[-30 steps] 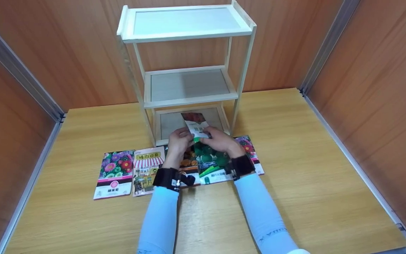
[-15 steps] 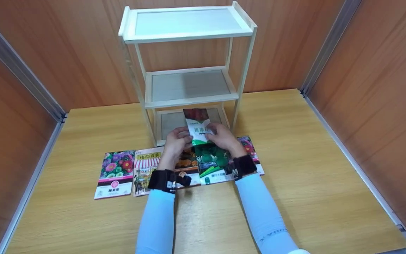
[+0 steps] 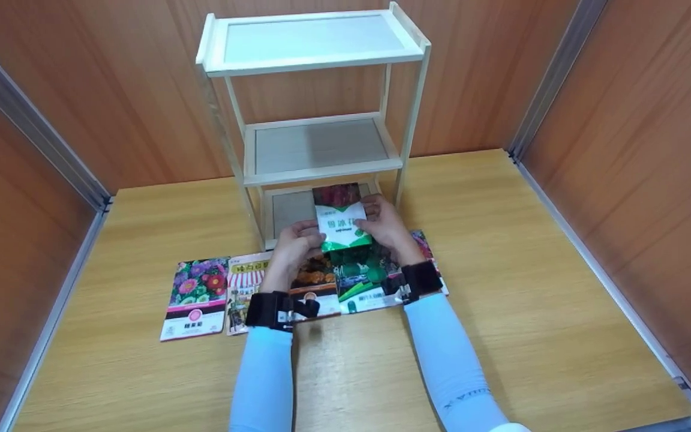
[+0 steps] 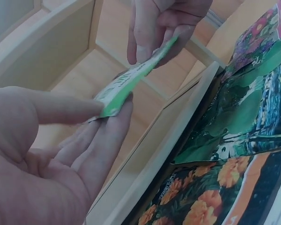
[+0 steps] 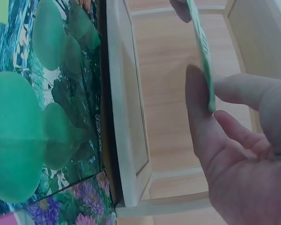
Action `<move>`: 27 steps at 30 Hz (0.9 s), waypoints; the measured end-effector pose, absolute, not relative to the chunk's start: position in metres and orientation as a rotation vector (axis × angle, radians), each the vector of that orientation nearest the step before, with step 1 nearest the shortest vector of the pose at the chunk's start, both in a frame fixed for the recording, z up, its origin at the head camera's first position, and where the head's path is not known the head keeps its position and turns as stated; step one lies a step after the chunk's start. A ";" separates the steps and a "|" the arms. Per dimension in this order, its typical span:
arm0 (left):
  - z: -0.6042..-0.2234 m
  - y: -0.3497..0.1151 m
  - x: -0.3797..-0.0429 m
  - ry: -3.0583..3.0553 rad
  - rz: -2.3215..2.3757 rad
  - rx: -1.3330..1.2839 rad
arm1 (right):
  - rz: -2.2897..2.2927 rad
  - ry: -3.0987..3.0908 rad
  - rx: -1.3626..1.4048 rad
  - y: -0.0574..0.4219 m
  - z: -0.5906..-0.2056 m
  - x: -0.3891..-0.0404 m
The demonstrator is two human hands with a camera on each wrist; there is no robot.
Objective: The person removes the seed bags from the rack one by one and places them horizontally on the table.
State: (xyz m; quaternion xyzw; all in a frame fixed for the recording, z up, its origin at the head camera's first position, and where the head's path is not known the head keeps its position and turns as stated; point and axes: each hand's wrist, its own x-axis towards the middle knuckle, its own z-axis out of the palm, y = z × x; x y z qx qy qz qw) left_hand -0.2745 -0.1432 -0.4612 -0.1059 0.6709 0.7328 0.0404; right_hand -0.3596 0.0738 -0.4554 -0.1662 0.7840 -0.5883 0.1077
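On the wooden worktop four flat flower seed packets still lie in a row, from the pink-flowered packet at the left. The left hand and the right hand each pinch the green-and-white seed packet, held before the lowest shelf of the pale wooden three-tier rack. It is not yet placed; this seems an early stage.

The head view is evenly lit, with soft shadows on the desk. Both wrist views look dimmer, bluish, and blurred up close.
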 end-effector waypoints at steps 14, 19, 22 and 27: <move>-0.461 -0.139 -0.277 2.122 2.275 -0.352 | -1.654 2.182 -0.466 0.075 -0.444 -0.349; -0.455 -0.135 -0.275 2.171 2.205 -0.325 | -1.586 2.268 -0.375 0.079 -0.439 -0.348; -0.453 -0.130 -0.275 2.186 2.182 -0.299 | -1.548 2.298 -0.333 0.081 -0.435 -0.347; -0.448 -0.125 -0.273 2.182 2.151 -0.271 | -1.548 2.285 -0.344 0.085 -0.429 -0.345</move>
